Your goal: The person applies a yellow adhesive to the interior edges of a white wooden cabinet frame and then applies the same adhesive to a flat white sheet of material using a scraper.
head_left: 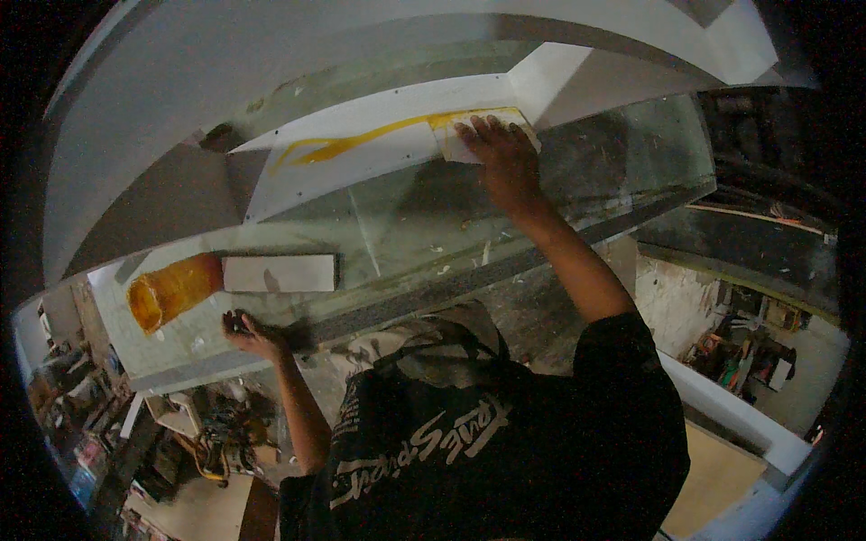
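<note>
A long white panel [370, 140] lies across the far side of the greenish work surface. Yellow, glue-like liquid [329, 149] runs over it in a streak. At the streak's right end my right hand [505, 158] has its fingers over a pale rectangular sheet [460, 144] with a yellow-smeared edge; my thumb is out of sight. Close to the near edge of the surface, my left hand [257, 338] is raised with loosely curled, parted fingers and nothing visible in it. Beyond it an amber, stained cylindrical container [176, 290] lies on its side, mouth to the left.
A short white block [280, 273] sits beside the container. Large curved grey-white panels [298, 54] arch over the far side. A dark strip [433, 284] edges the near side. Cluttered tools and parts [212, 442] lie below left, with more items [744, 347] at the right.
</note>
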`<action>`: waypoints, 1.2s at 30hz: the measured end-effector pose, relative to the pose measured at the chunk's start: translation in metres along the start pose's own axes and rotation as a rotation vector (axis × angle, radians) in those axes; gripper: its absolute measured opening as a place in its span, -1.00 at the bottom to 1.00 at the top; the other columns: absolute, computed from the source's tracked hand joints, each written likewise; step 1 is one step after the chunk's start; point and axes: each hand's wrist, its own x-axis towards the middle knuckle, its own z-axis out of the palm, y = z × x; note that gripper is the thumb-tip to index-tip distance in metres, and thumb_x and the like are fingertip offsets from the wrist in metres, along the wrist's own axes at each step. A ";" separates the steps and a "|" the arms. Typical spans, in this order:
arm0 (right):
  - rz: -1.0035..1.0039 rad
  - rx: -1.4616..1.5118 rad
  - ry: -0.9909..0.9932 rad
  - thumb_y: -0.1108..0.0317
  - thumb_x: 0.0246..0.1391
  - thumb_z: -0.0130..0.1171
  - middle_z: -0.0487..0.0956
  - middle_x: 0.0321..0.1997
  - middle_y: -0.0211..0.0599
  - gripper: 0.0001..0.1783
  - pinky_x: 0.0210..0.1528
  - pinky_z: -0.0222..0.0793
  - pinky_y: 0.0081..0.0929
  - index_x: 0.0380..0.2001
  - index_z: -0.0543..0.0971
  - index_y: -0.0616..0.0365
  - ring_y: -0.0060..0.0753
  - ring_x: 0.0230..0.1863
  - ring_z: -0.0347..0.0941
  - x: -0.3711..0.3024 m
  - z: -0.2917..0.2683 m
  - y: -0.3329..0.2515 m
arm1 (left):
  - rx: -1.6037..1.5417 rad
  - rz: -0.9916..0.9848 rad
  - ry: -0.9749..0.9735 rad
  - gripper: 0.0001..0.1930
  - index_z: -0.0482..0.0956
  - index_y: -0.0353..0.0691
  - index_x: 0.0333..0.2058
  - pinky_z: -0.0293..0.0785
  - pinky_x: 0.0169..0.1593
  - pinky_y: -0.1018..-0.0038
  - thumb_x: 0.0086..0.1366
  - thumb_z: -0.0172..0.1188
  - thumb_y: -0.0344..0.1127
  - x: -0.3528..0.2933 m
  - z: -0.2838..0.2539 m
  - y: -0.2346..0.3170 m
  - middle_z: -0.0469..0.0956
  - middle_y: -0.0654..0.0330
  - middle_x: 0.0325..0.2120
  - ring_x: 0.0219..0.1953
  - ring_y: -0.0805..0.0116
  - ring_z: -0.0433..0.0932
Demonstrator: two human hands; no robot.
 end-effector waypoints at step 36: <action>0.037 0.174 -0.064 0.62 -0.09 0.06 0.63 -0.09 -0.12 -0.49 0.01 0.45 -0.11 -0.03 0.62 -0.03 -0.02 -0.08 0.54 0.039 -0.077 0.012 | 0.165 -0.019 0.029 -0.37 0.30 -0.34 0.16 0.27 0.15 0.17 0.31 0.17 0.03 -0.002 0.001 0.007 0.38 -0.07 0.03 0.03 0.05 0.39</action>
